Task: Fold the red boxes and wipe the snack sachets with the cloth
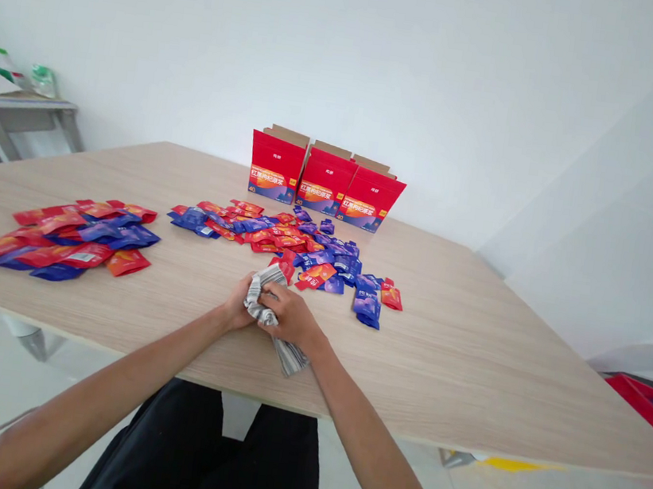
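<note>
Both my hands are closed around a crumpled grey-and-white striped cloth (289, 357) near the front edge of the table. My left hand (238, 303) grips its left side, with most of the fingers hidden behind the folds. From the right, my right hand (293, 317) wraps its fingers over the bunched part, and a loose end hangs out below onto the table. Just beyond the hands lies a spread pile of red and blue sachets (318, 258). One blue sachet (367, 306) lies to the right of it, close to a red sachet (391, 294).
Three red boxes with raised flaps, among them a left box (275, 167), stand in a row behind the pile. Another heap of sachets (71, 239) lies at the left of the wooden table (468, 359). A side desk (20, 104) with bottles stands far left.
</note>
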Tool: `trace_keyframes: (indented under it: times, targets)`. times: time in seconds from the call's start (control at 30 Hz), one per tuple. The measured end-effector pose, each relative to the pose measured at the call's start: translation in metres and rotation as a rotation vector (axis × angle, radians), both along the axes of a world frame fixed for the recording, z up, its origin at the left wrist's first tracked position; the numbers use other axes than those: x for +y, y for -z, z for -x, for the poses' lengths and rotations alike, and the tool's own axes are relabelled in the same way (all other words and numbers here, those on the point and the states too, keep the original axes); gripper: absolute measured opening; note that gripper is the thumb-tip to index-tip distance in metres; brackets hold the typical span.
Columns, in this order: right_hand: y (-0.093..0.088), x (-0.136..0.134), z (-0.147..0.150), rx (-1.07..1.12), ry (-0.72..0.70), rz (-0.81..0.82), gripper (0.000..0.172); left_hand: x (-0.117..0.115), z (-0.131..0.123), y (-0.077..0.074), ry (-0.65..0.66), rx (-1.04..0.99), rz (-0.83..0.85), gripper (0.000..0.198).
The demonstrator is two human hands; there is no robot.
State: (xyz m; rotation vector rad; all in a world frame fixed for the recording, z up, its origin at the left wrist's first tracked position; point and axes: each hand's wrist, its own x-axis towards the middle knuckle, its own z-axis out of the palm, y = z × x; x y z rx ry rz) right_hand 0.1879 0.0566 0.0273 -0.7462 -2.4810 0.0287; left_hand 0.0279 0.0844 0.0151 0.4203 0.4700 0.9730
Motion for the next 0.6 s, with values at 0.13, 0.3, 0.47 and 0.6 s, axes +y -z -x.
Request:
trace_keyframes:
  times: [0.13, 0.3, 0.47, 0.6]
  targets:
    - [0.001, 0.008, -0.015, 0.218, 0.244, -0.04, 0.033, -0.008, -0.004, -0.01, -0.01, 0.043, -0.046, 0.034]
    - [-0.001, 0.019, -0.041, 0.55, 0.412, -0.088, 0.017, -0.014, -0.004, -0.017, -0.003, 0.018, -0.057, 0.025]
    - [-0.012, 0.012, -0.042, 0.694, 0.365, -0.175, 0.009, -0.009, -0.001, -0.012, -0.05, -0.044, -0.015, 0.015]
    - [-0.017, 0.003, -0.035, 0.636, 0.236, -0.165, 0.009, -0.009, -0.002, -0.013, -0.106, 0.065, -0.006, 0.017]
